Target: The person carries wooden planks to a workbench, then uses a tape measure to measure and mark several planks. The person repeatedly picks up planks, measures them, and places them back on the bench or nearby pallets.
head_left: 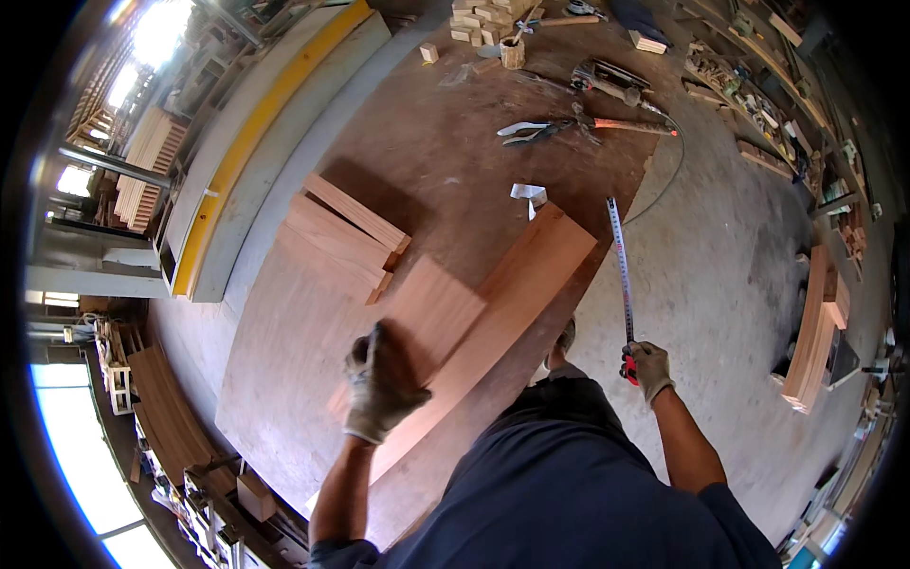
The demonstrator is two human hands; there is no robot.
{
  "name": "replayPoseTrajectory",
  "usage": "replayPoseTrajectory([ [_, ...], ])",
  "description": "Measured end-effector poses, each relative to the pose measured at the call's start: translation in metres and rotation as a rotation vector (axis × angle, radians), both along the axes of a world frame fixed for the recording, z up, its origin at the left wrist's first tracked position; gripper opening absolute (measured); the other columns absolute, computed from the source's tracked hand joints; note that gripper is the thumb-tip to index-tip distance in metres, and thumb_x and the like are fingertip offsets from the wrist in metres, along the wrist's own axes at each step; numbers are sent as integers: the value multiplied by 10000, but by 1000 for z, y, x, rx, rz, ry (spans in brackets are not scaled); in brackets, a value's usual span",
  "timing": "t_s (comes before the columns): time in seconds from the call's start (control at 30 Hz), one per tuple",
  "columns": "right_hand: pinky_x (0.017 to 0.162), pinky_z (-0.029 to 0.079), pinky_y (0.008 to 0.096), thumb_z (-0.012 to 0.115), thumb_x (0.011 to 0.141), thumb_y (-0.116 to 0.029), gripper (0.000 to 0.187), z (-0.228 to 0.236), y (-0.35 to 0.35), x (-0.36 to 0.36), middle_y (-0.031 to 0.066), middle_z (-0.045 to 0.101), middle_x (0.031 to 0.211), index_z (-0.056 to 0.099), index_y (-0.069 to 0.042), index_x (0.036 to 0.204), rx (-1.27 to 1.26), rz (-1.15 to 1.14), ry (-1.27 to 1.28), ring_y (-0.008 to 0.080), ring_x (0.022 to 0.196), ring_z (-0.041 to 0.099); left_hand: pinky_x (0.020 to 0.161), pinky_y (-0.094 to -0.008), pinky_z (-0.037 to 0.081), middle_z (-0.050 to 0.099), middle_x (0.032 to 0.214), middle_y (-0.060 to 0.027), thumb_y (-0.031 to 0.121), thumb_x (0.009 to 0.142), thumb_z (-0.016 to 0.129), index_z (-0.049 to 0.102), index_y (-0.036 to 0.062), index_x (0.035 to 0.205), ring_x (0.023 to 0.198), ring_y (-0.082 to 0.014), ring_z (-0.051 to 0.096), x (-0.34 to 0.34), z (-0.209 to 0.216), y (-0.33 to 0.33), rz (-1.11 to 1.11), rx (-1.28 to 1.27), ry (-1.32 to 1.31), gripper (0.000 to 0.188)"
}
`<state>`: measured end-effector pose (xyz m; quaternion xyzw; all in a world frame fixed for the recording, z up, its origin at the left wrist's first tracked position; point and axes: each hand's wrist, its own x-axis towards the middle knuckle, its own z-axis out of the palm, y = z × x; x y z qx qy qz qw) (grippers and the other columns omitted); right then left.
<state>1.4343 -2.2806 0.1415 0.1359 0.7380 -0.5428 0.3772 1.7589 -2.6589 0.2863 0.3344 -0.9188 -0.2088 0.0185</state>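
My right hand (650, 368), in a light work glove, is wrapped round a red tape measure (629, 369). Its extended blade (621, 266) points away over the floor, beside the table edge. My left hand (381, 391), gloved too, has its fingers apart at the near end of a short wide board (431, 308); whether it presses on the wood is hard to tell. That board lies against or over a long plank (517, 284) running diagonally along the table's right side. Left of them lie several shorter boards (336, 237) side by side.
Folded white paper (529, 195) sits by the plank's far end. Farther off on the brown table (445, 161) are pliers (527, 131), a red-handled tool (633, 126), a corded power tool (607, 83), a brush pot (513, 54) and wooden blocks (488, 21). A yellow-striped bench (256, 142) borders the left.
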Motion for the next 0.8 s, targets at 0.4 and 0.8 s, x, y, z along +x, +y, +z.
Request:
replayPoseTrajectory([
  [0.4, 568, 530, 289, 666, 993, -229, 260, -5, -12, -2, 64, 683, 763, 740, 19, 961, -21, -31, -86, 146, 641, 645, 1143, -559, 315, 416, 1420, -280, 398, 528, 925, 326, 67, 1580, 1313, -493, 388, -194, -40, 68, 65, -51, -62, 1255],
  [0.8, 688, 607, 364, 663, 1013, -243, 288, -11, -58, -5, 119, 713, 908, 687, 33, 1090, -344, -189, -256, 224, 740, 694, 1147, -562, 312, 421, 1412, -261, 441, 560, 921, 289, 84, 1596, 1316, -482, 393, -225, -61, 75, 87, -70, -108, 1265],
])
